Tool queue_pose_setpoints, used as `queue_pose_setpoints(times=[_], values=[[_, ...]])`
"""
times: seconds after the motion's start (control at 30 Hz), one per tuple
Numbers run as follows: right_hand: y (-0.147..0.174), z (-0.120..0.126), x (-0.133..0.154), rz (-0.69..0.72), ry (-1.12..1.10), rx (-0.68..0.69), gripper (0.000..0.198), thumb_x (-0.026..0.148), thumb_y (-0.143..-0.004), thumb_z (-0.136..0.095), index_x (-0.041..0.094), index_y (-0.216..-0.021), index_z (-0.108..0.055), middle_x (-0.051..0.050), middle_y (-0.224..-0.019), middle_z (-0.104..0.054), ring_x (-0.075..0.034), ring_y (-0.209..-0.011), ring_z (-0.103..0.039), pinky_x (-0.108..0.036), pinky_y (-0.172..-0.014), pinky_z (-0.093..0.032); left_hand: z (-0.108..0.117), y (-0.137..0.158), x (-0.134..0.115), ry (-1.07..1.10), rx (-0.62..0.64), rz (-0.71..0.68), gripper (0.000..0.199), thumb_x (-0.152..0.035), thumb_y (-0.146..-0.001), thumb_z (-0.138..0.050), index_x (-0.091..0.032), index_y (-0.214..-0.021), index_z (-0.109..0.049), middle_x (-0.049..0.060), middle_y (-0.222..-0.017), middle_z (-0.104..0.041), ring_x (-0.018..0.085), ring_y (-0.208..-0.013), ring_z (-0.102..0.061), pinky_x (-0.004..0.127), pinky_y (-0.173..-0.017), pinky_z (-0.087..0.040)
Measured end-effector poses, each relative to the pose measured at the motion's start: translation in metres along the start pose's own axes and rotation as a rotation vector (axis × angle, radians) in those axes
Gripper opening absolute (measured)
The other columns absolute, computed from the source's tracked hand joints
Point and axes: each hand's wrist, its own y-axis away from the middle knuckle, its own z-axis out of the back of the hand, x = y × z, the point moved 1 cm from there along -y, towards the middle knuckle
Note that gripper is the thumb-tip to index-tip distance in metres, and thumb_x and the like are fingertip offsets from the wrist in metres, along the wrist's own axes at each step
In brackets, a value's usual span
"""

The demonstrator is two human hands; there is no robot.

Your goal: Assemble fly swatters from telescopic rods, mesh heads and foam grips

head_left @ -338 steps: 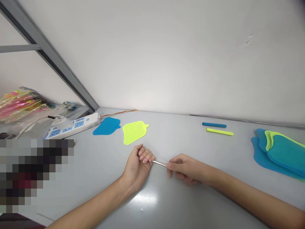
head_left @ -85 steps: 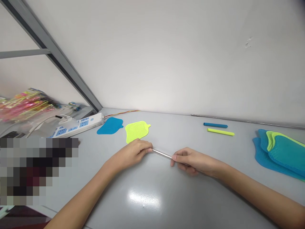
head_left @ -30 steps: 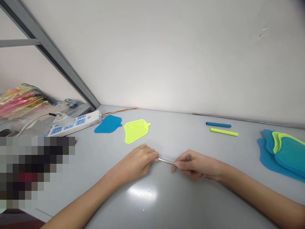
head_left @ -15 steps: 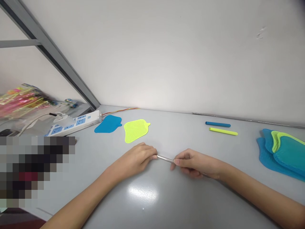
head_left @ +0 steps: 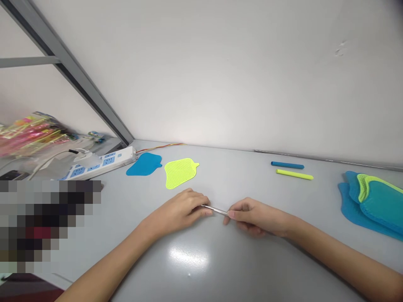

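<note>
A thin shiny metal rod (head_left: 217, 209) spans the gap between my hands, above the grey table. My right hand (head_left: 256, 216) pinches it between thumb and fingers near its middle part. The rod's left tip lies between the thumb and fingers of my left hand (head_left: 182, 209). That thumb is parted from the fingers, and whether they touch the rod is hard to tell. Beyond my left hand lie a yellow perforated fly swatter head (head_left: 181, 173) and a blue fly swatter head (head_left: 145, 164), both flat on the table.
Blue (head_left: 287, 165) and yellow (head_left: 294, 174) tubes lie at the back right. Stacked blue and yellow swatter heads (head_left: 382, 205) sit at the right edge. A power strip (head_left: 118, 157) with plugged cables and bagged colourful items (head_left: 34, 134) are at the left. A wall closes the table's back.
My left thumb has moved down off the rod, so the rod's left tip now shows between thumb and fingers. My right hand keeps its pinch, shifted very slightly left.
</note>
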Motion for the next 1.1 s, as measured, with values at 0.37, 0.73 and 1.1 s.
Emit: queue_pose_setpoints(times=[0.37, 0.73, 1.1], values=[[-0.0017, -0.0005, 0.0001, 0.018, -0.012, 0.005, 0.028, 0.037, -0.077, -0.045, 0.014, -0.085, -0.058, 0.005, -0.051, -0.037, -0.002, -0.035, -0.028, -0.016, -0.031, -0.019, -0.0036, -0.0031, -0.0034, 0.013, -0.008, -0.031, 0.030, -0.035, -0.086, -0.028, -0.020, -0.087, -0.055, 0.000, -0.074, -0.057, 0.013, -0.074, -0.049, 0.025, -0.070, -0.035], [-0.0015, -0.0016, 0.0023, 0.015, 0.004, -0.012, 0.029, 0.038, -0.076, -0.046, 0.014, -0.085, -0.058, 0.005, -0.052, -0.039, -0.002, -0.035, -0.029, -0.016, -0.032, -0.020, -0.0065, -0.0022, 0.0008, 0.037, -0.031, -0.031, 0.031, -0.036, -0.086, -0.029, -0.020, -0.087, -0.056, 0.001, -0.072, -0.056, 0.014, -0.073, -0.049, 0.026, -0.067, -0.035], [-0.0022, -0.0006, 0.0008, 0.028, 0.021, -0.004, 0.030, 0.040, -0.076, -0.044, 0.015, -0.085, -0.058, 0.004, -0.052, -0.039, -0.003, -0.036, -0.031, -0.017, -0.033, -0.022, -0.0059, -0.0029, 0.0022, 0.056, -0.018, -0.028, 0.034, -0.035, -0.087, -0.026, -0.019, -0.080, -0.055, 0.000, -0.067, -0.054, 0.013, -0.069, -0.048, 0.026, -0.065, -0.035]])
